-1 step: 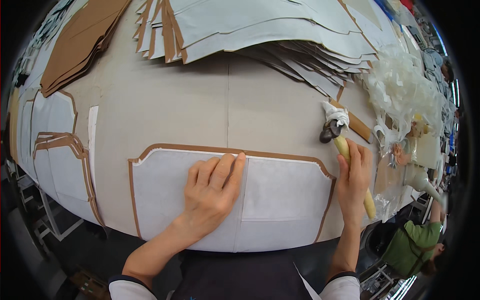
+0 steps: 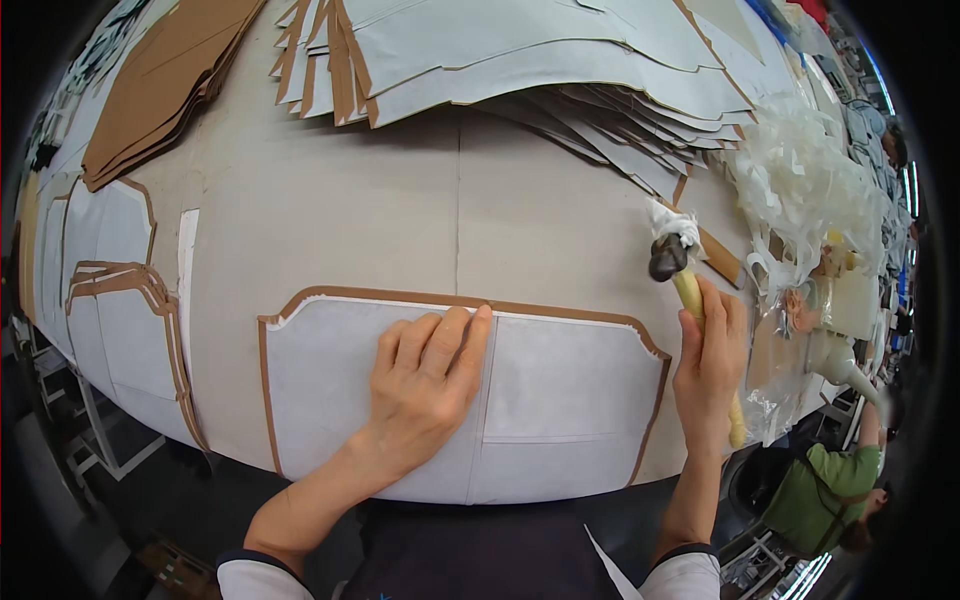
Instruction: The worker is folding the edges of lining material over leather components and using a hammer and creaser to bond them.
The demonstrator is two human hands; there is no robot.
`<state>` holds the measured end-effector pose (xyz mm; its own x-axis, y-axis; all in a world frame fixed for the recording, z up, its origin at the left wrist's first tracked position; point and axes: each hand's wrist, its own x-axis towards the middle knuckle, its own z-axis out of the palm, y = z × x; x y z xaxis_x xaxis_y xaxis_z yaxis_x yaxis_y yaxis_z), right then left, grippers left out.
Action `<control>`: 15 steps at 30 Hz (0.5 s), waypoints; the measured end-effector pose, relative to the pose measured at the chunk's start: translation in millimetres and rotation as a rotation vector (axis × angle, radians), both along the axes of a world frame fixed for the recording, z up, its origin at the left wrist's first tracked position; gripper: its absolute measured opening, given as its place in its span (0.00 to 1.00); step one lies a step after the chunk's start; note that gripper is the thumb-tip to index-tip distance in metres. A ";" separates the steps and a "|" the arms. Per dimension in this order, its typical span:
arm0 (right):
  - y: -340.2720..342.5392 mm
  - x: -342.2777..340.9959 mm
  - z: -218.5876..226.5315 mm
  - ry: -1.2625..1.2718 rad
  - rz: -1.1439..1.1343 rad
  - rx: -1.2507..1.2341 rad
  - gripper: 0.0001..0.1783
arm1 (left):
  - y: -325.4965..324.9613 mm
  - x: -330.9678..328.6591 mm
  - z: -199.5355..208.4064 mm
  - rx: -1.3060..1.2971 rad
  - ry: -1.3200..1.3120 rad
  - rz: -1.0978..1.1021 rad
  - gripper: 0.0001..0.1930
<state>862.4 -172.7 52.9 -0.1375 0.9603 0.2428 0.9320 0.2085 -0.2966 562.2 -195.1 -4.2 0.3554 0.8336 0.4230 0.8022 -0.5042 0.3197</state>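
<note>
A pale grey panel with a brown folded border (image 2: 560, 380) lies flat on the table in front of me. My left hand (image 2: 425, 365) rests on its middle, fingers bent and close together. The index fingertip presses the brown far edge beside the centre seam; the thumb and whatever may be beneath the fingers are hidden. My right hand (image 2: 712, 350) is wrapped round the yellow handle of a hammer (image 2: 688, 290), above the panel's right end. The hammer has a dark head, with white wrapping on its far side.
Grey panels with brown borders (image 2: 550, 70) are stacked at the back, brown pieces (image 2: 165, 95) at the far left. More bordered panels (image 2: 125, 340) lie at left. Clear plastic strips (image 2: 810, 180) pile up at right by a brown bar (image 2: 722, 258). A person in green (image 2: 825, 495) sits at lower right.
The hammer has shifted slightly to the right and its head has turned a little, along with my right hand. My left hand and the panel look almost unmoved.
</note>
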 end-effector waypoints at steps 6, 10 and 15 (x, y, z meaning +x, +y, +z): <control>-2.4 -84.1 7.2 0.248 0.291 -0.153 0.37 | -0.3 -3.3 -2.1 0.017 -0.087 0.009 0.26; 3.3 -101.9 4.9 0.264 0.339 0.006 0.39 | -2.0 -3.4 1.1 0.012 -0.114 0.022 0.23; -7.3 -108.5 -6.5 0.084 0.330 -0.161 0.35 | -3.1 -4.1 -3.3 0.067 -0.109 0.034 0.20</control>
<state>753.9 -180.0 46.3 -0.4321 0.8943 0.1158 0.7934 0.4381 -0.4226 558.0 -198.1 -7.5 0.2757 0.8130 0.5129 0.7816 -0.5002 0.3727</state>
